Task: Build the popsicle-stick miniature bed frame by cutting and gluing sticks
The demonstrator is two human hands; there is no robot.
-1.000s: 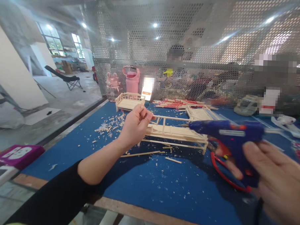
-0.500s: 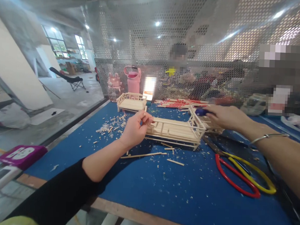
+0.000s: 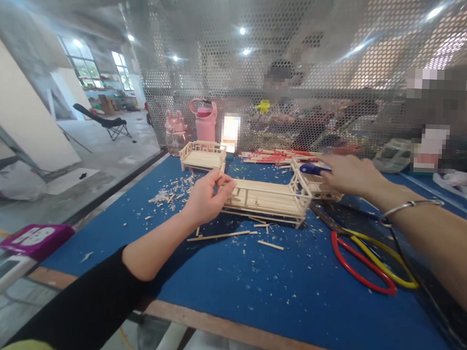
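My left hand pinches the near-left end of a small bed-like frame of wooden sticks that rests on the blue mat. My right hand, with a metal bangle on the wrist, reaches over the frame's far-right end and grips a blue glue gun, of which only the front part shows. Its black cord trails back along my forearm.
Red- and yellow-handled shears lie right of the frame. A second stick frame, another, red sticks, loose sticks and chips lie about. Pink bottles stand against a perforated screen; people sit behind it. A purple box lies left.
My right hand carried the blue glue gun from close to the camera out over the frame's far-right end. The left hand kept its pinch on the frame.
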